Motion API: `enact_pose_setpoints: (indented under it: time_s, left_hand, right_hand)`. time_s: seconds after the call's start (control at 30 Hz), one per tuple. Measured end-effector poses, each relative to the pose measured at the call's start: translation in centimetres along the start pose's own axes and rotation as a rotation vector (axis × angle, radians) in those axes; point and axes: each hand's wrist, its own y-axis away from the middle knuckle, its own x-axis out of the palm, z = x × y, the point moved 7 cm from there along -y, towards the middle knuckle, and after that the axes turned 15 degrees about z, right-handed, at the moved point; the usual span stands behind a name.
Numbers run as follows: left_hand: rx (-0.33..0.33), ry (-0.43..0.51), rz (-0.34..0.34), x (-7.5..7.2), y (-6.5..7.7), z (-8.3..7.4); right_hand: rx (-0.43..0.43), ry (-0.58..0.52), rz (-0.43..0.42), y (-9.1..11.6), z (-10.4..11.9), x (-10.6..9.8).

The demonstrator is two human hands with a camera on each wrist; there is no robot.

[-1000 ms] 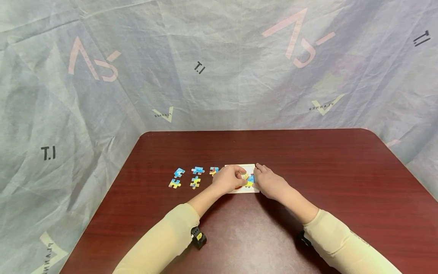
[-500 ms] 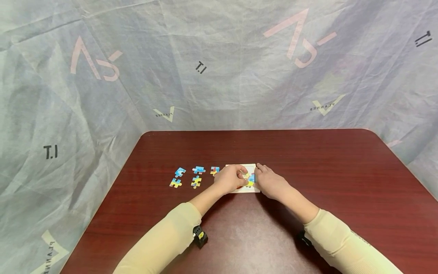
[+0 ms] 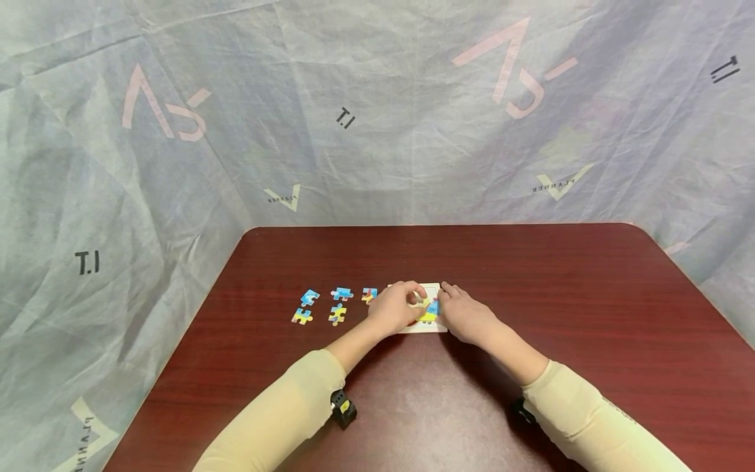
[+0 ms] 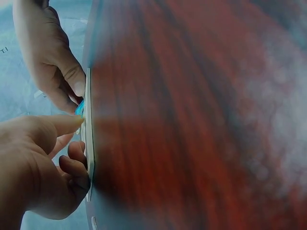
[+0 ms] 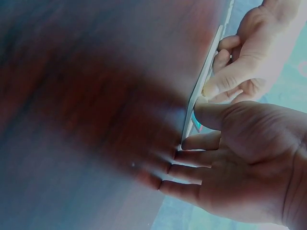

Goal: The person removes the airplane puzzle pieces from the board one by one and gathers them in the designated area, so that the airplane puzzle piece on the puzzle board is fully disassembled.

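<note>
Barely shifted, left hand [image 3: 392, 309], fingers loosely bent, touches the puzzle board [image 3: 433, 289]; right hand [image 3: 468, 316] lies straight-fingered

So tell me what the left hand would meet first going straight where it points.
Probably the right hand, at the right edge of the puzzle board, though depth is unclear.

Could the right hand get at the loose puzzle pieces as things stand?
Probably not directly: the left hand, at the puzzle tray, is between the right hand and the loose puzzle pieces, though reaching around looks possible.
</note>
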Motion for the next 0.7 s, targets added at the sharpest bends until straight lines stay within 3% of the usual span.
enact_pose_setpoints:
  time_s: [0.37,0.7]
  left_hand:
    - [0.094,0.095,-0.061,-0.37,0.11,-0.51]
    - [0.102,0.164,-0.066,-0.33,-0.07,-0.10]
  right_hand:
    - [0.010,0.026,0.016,-0.20,0.03,0.19]
    - [-0.002,0.033,-0.017,-0.01,0.18,0.04]
